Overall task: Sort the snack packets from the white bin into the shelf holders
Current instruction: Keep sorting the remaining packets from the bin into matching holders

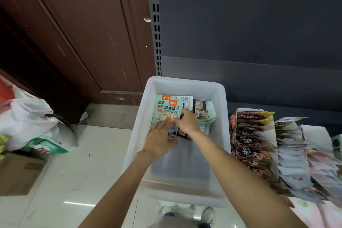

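Both hands are in the white bin (220, 109) gathering packets: the right hand (187, 123) pinches a green packet (171, 112), the left hand (160, 139) lies flat-fingered on it, and next it must go up to a shelf holder (253, 146).

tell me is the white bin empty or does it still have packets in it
Not empty. The white bin holds a cluster of snack packets at its far end; the near half shows bare floor. Both hands are on the mint packets.
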### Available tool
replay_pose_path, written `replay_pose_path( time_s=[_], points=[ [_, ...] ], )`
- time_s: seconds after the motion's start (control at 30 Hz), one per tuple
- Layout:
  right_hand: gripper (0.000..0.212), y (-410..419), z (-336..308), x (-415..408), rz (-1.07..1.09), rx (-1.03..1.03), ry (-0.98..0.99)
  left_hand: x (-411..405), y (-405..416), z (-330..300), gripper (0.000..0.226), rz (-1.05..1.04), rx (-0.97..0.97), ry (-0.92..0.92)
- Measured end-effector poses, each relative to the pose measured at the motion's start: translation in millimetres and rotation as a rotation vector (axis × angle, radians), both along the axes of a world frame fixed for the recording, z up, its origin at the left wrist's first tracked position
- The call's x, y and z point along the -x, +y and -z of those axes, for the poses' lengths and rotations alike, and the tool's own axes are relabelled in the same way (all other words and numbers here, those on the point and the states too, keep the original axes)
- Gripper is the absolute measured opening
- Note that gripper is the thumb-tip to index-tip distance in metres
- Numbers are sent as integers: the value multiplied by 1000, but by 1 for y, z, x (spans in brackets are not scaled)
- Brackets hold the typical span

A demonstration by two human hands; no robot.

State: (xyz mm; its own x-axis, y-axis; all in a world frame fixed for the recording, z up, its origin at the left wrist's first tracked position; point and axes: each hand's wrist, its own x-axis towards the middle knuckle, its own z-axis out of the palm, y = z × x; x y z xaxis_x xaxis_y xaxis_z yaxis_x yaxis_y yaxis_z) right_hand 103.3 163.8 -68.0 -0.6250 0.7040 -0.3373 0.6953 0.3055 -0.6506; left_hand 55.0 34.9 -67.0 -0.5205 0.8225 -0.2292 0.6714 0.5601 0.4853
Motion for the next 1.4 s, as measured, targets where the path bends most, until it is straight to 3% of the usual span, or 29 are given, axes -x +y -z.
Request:
replay_pose_path(
  time_s=[0.1, 0.17, 0.27, 0.37, 0.47, 0.53, 0.7, 0.87, 0.97, 1.13, 1.4],
  points=[
    [23, -2, -16, -10, 68, -19, 88, 4, -4, -19, 64, -229, -242, -288],
    [19, -5, -39, -29, 133, 85, 259, 4, 0, -36, 54, -359, -421, -493],
    [16, -10, -71, -76, 253, 335, 548, -7, 14, -64, 21, -331, -509, -714],
    [26, -6, -97, -136, 359, 332, 683, -27, 31, -84, 12, -156, -544, -803],
    [62, 7, -117, -198, 472, 232, 784, -59, 51, -95, 14, 117, -506, -724],
    [71, 18, -128, -237, 473, 144, 760, -88, 69, -102, 21, 264, -481, -619],
    [21, 53, -134, -329, 474, 103, 693, -167, 119, -115, 15, 439, -529, -357],
    [17, 101, -131, -418, 680, -71, 904, -245, 177, -123, 25, 331, -741, -257],
    [18, 140, -132, -473, 765, -168, 902, -289, 213, -119, 28, 374, -626, -142],
    [14, 204, -128, -516, 621, -300, 730, -346, 260, -91, 37, 499, -296, 97],
    [15, 263, -120, -484, 16, -714, 528, -375, 271, -67, 13, 429, -318, 223]
  ],
)
